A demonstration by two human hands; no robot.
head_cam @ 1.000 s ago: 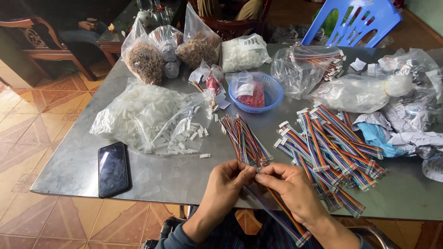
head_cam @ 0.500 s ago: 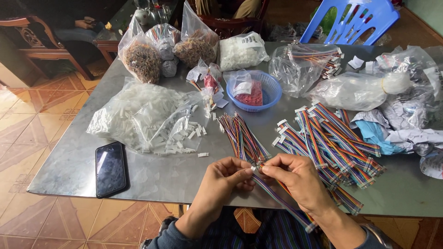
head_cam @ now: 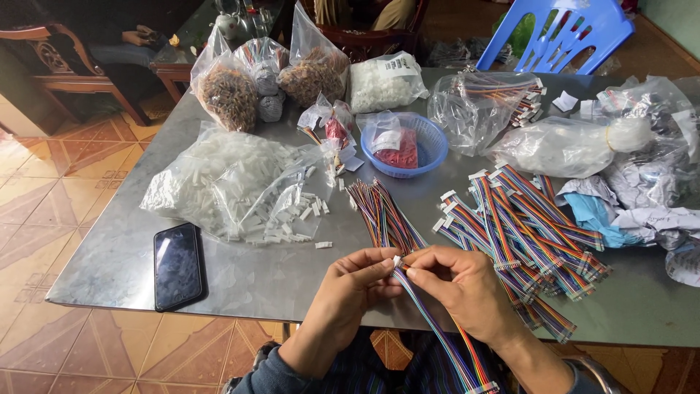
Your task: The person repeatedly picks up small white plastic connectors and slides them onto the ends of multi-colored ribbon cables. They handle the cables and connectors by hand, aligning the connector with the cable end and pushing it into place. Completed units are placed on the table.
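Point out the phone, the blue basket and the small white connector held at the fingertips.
phone (head_cam: 177, 265), head view, middle of its dark screen.
blue basket (head_cam: 434, 148), head view, right side of its rim.
white connector (head_cam: 397, 260), head view, the plastic housing at the end of the ribbon cable.

Fingertips of the left hand (head_cam: 355, 286) and right hand (head_cam: 458, 281) are covering most of the small white connector (head_cam: 397, 260); whether the wire ends are seated in it is too small to tell. Each grip is pinching, but the contact points are hiding behind the fingers. The rainbow ribbon cable (head_cam: 437, 332) is running off the bottom edge, its far plug half cut off. Both forearms are leaving the picture at the bottom. The blue plastic chair (head_cam: 576, 33) is being cropped by the top edge. Contents of the clear bags at the right (head_cam: 656, 138) are blurring behind crinkled film. The desk (head_cam: 240, 273) is running past the right edge. The black phone (head_cam: 177, 265) screen is showing only glare.
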